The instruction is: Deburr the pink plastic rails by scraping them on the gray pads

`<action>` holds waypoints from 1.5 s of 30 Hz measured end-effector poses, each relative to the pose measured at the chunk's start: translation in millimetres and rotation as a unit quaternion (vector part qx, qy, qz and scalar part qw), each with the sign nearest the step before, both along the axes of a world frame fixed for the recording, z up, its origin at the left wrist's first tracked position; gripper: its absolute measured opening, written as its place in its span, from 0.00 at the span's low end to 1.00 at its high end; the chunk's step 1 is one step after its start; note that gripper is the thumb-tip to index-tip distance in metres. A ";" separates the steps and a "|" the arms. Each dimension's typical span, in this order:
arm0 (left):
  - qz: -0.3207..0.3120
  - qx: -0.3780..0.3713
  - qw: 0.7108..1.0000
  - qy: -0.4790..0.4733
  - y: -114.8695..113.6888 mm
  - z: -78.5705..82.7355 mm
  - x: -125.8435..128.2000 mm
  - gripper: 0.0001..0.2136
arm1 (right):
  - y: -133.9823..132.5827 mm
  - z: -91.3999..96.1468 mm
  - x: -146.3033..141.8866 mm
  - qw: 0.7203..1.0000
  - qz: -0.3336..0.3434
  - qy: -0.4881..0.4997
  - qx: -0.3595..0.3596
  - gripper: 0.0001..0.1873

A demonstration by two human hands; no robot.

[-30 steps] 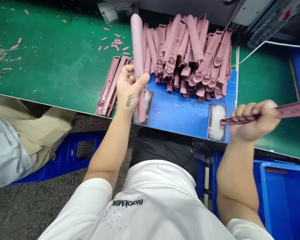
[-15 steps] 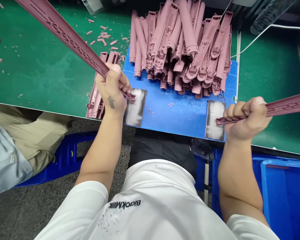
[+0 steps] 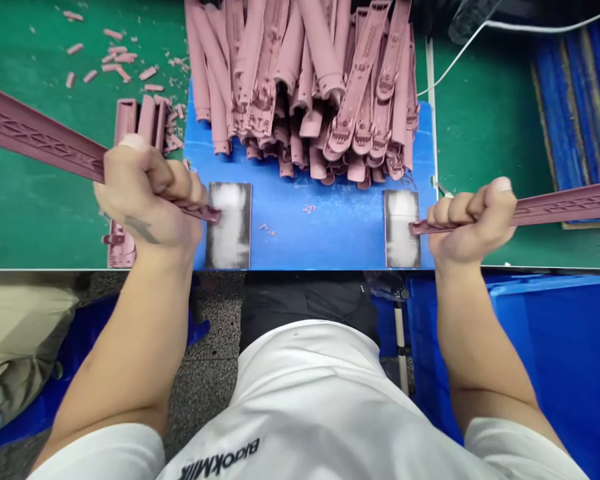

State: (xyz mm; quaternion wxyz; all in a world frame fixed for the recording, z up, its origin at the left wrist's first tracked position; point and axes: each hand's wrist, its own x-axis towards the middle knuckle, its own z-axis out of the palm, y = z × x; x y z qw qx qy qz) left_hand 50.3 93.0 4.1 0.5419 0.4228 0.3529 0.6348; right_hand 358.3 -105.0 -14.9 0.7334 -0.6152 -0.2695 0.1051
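My left hand is closed around a long pink plastic strip with a latticed inner face. Its short end pokes out past my fingers over the left worn black-and-white sandpaper-like pad. On the other side, my right hand grips a similar long pink plastic strip, whose end lies at the right pad. Whether either end presses on its pad I cannot tell. Behind the pads, a heap of pink plastic shells covers the back of the blue board.
More pink shells lie beside my left hand on the green table, with small pink offcuts scattered behind. A white cable crosses at the right. A blue bin stands below the edge. Another person's leg is at the left.
The view has shifted. The strip in my left hand has dropped from a steep slant to nearly level. The strip in my right hand also tilts less. Both hands keep their grip.
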 end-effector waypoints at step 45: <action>-0.063 -0.164 0.975 0.138 47.9 2.1 7.0 0.22 | 57.0 23.4 18.1 0.977 -0.030 0.163 -0.133 0.28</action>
